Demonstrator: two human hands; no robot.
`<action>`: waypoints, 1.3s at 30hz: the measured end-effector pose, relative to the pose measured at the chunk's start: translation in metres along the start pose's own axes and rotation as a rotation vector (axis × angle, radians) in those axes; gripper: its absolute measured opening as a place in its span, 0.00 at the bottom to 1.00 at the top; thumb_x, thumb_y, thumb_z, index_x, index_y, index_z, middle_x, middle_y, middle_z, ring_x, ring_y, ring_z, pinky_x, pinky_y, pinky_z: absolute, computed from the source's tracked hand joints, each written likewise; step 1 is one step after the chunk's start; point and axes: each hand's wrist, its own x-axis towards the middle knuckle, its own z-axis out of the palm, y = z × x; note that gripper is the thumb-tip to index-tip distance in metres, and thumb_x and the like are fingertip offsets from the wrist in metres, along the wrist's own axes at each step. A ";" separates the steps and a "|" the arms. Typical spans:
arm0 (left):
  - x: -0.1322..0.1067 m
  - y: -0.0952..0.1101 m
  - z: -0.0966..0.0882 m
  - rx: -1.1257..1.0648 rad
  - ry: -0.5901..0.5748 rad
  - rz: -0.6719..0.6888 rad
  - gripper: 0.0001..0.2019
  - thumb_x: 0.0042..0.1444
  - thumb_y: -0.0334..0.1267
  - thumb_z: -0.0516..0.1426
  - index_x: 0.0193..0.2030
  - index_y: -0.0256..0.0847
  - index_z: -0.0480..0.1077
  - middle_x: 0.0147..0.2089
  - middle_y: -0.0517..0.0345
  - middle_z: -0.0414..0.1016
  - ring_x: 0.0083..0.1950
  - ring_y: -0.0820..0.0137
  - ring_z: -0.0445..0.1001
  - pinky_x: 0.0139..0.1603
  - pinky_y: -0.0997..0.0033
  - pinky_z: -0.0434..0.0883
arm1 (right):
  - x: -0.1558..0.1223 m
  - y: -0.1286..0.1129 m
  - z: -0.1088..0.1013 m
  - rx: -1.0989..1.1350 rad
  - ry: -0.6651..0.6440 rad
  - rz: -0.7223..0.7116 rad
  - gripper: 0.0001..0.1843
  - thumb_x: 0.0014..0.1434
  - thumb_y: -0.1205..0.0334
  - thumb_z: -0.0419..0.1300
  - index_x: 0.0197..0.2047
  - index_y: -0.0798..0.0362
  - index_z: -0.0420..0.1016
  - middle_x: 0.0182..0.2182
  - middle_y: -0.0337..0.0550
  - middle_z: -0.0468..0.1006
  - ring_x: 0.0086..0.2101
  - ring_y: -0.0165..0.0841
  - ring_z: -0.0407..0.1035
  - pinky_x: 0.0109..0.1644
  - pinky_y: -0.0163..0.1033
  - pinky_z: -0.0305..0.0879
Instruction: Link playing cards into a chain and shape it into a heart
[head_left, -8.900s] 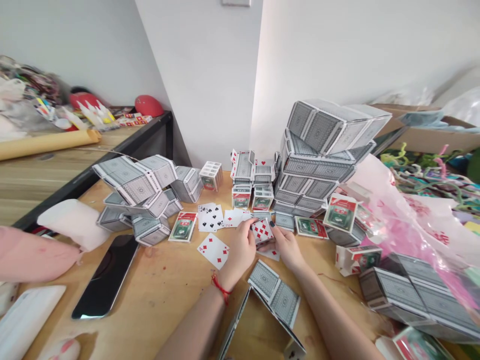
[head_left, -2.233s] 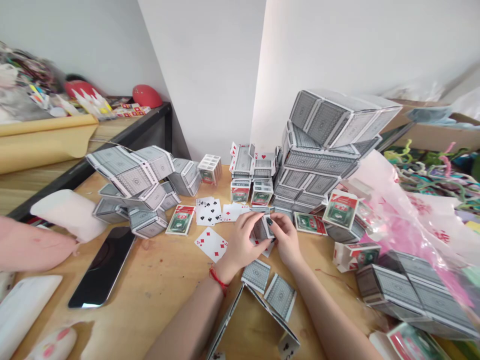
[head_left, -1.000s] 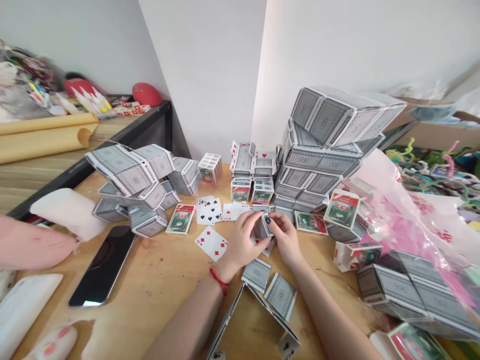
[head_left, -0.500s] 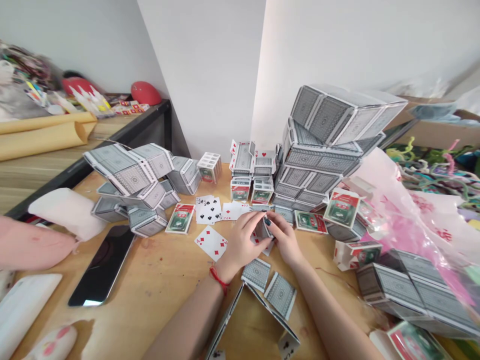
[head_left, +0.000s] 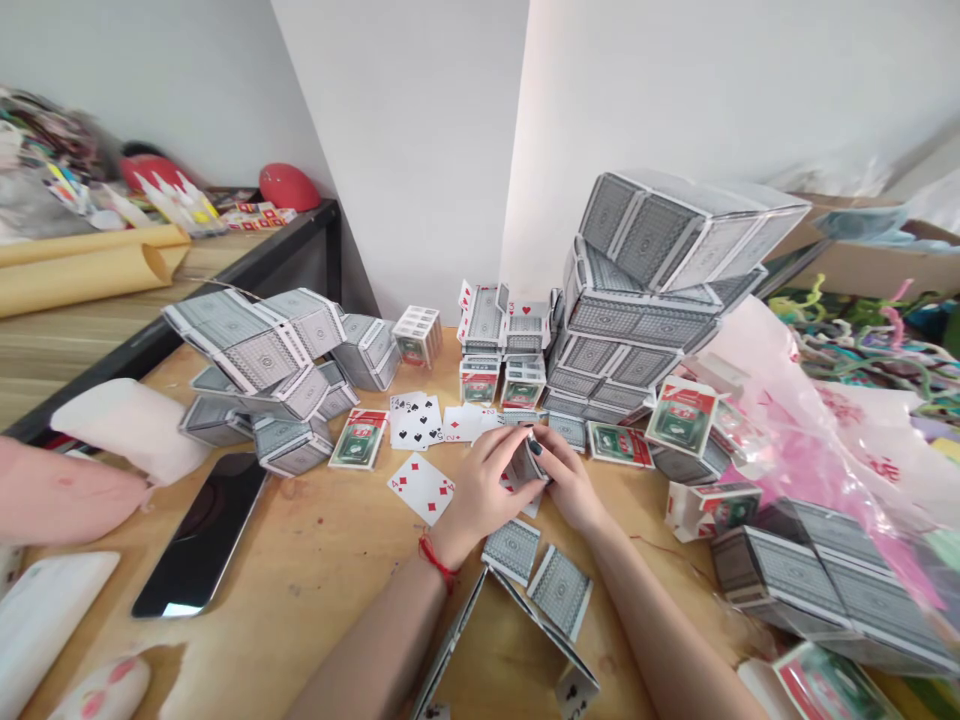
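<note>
My left hand [head_left: 491, 485] and my right hand [head_left: 568, 475] meet at the middle of the table, both closed on a small folded playing card [head_left: 525, 465] with a grey patterned back. My fingers hide much of it. Beside my left hand lie a four of diamonds [head_left: 421, 487], a spade card [head_left: 420, 420] and a two of diamonds [head_left: 459, 424], face up. Two grey-backed cards [head_left: 511, 549] lie face down just below my hands. Nearer to me, between my forearms, stands an open frame of joined cards [head_left: 517, 600].
A tall stack of card-built boxes [head_left: 652, 330] rises at the back right, and a lower card structure [head_left: 262, 350] stands at left. Red-green card packs [head_left: 360, 438] lie around. A black phone [head_left: 199, 535] rests at left; pink plastic wrapping [head_left: 817, 430] spreads at right.
The folded card between my fingers has tilted slightly, and a little more of its patterned back shows. Both hands stay in nearly the same place.
</note>
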 end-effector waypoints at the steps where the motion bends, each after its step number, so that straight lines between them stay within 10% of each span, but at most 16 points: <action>1: 0.000 0.000 0.000 0.002 0.001 0.000 0.29 0.49 0.38 0.59 0.58 0.44 0.56 0.53 0.49 0.65 0.54 0.60 0.65 0.53 0.53 0.67 | 0.000 -0.001 0.001 0.009 -0.005 0.003 0.18 0.50 0.54 0.61 0.45 0.45 0.72 0.42 0.40 0.74 0.44 0.37 0.66 0.49 0.40 0.61; 26: -0.002 -0.003 0.002 -0.015 0.008 0.017 0.29 0.49 0.35 0.58 0.59 0.43 0.56 0.53 0.49 0.64 0.55 0.61 0.64 0.55 0.55 0.66 | 0.003 -0.009 -0.002 0.224 -0.110 0.308 0.21 0.46 0.55 0.65 0.45 0.46 0.69 0.33 0.37 0.75 0.32 0.32 0.70 0.34 0.36 0.65; 39: 0.004 -0.002 0.002 -0.097 -0.051 -0.033 0.30 0.49 0.32 0.59 0.59 0.46 0.56 0.56 0.52 0.61 0.58 0.62 0.60 0.57 0.54 0.62 | 0.003 -0.001 0.001 0.251 0.049 0.149 0.22 0.43 0.60 0.67 0.43 0.47 0.69 0.36 0.39 0.75 0.33 0.32 0.69 0.35 0.36 0.66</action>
